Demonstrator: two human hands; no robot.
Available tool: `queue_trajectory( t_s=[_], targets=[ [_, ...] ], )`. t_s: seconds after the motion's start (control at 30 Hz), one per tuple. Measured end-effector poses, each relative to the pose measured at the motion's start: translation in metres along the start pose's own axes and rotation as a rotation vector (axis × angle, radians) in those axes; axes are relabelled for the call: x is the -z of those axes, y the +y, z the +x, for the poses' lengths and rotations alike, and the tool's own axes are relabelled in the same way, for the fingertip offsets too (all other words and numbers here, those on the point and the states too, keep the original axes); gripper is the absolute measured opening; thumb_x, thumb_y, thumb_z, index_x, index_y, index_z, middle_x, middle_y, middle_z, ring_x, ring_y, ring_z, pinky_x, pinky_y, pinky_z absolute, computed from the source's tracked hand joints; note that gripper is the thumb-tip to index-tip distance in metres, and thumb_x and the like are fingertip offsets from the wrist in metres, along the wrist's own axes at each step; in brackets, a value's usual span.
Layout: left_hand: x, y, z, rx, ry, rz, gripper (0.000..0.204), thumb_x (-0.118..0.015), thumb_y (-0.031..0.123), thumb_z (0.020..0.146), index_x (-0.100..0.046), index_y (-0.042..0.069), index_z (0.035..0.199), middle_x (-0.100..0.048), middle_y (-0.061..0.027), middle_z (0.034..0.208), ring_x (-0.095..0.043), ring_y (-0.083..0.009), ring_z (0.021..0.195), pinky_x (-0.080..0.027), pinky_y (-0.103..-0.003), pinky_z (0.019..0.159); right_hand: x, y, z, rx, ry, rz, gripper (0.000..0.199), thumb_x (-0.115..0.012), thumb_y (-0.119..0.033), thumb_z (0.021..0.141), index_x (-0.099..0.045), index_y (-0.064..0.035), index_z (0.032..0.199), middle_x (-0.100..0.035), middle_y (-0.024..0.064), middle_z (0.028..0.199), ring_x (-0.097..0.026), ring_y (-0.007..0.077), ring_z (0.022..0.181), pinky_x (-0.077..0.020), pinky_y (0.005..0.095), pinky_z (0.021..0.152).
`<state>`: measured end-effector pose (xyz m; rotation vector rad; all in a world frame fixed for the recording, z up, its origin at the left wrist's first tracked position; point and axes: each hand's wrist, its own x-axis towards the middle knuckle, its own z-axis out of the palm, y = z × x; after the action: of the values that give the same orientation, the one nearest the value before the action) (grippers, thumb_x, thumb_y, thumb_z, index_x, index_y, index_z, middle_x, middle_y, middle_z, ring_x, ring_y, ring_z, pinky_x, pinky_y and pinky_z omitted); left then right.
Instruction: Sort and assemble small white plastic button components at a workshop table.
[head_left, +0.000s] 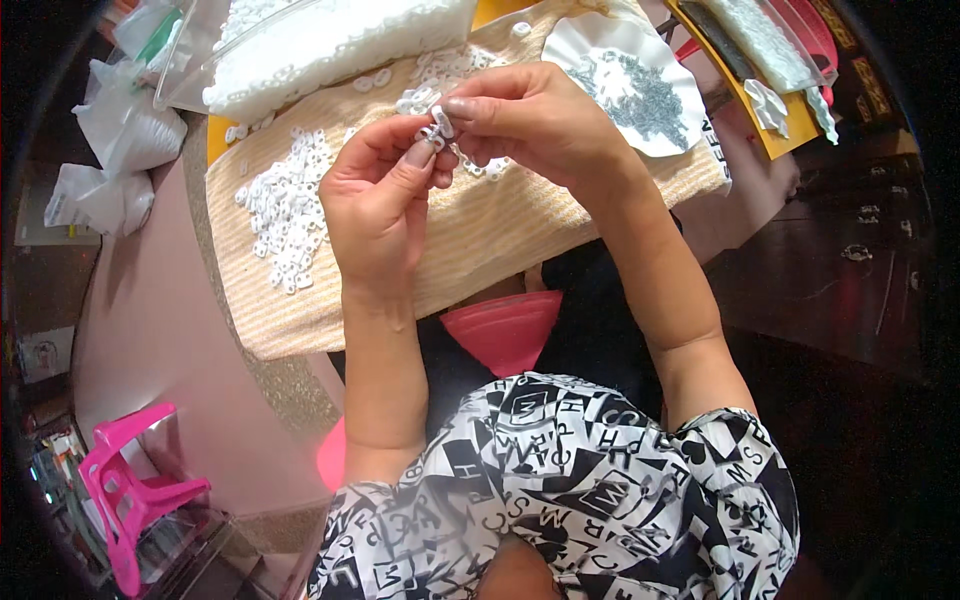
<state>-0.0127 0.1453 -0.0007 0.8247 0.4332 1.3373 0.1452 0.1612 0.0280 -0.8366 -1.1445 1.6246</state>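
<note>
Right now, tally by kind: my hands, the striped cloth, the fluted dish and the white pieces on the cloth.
Hands: 2 (left hand, right hand)
Striped cloth: 1
Fluted white dish: 1
White pieces: too many, overlapping, to count
Total: 4, white pieces excluded

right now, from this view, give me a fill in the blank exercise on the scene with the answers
1. The left hand and right hand hold small ____ plastic pieces.
2. The fluted white dish holds small ____ bits.
3. A pink plastic stool shows in the picture's lower ____ corner.

Missing words: white; grey; left.
</note>
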Motion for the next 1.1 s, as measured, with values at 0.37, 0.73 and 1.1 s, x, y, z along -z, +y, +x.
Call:
queue_trajectory(
  t_s=[0.37,0.73,1.1],
  targets=[
    [-0.015,0.0,-0.001,0.001,0.06,0.219,0.019,-0.059,0.0,0.074,-0.057,-0.003,0.093,-0.059,-0.0114,0.083,-0.055,-0.0185,0.071,-0.045,-0.027,0.063,0.013,-0.012,-0.004,-0.038,-0.116,-0.113,0.02,-0.061,-0.019,0.08,-0.063,-0.0036,0.093,-0.058,-0.0007,0.067,-0.047,0.0045,0.055,-0.0384,0.0185,0.048],
    [-0.001,-0.001,-0.013,0.019,0.04,0.214,0.017,-0.058,0.0,0.076,-0.056,-0.005,0.092,-0.058,-0.0109,0.08,-0.054,-0.0174,0.067,-0.043,-0.026,0.06,0.011,0.005,0.0,-0.136,-0.155,-0.006,0.015,-0.06,-0.014,0.076,-0.061,-0.0016,0.085,-0.058,0.0049,0.062,-0.052,0.0095,0.049,-0.0418,0.0204,0.046],
    [-0.004,0.005,0.003,0.005,0.136,0.051,0.016,-0.057,-0.005,0.077,-0.057,-0.006,0.093,-0.06,-0.0105,0.079,-0.058,-0.0158,0.066,-0.045,-0.024,0.058,0.015,-0.008,0.006,-0.071,-0.08,0.15,0.022,-0.057,-0.004,0.08,-0.056,0.0035,0.1,-0.061,0.0095,0.083,-0.058,0.0124,0.068,-0.0486,0.0226,0.063]
  ],
)
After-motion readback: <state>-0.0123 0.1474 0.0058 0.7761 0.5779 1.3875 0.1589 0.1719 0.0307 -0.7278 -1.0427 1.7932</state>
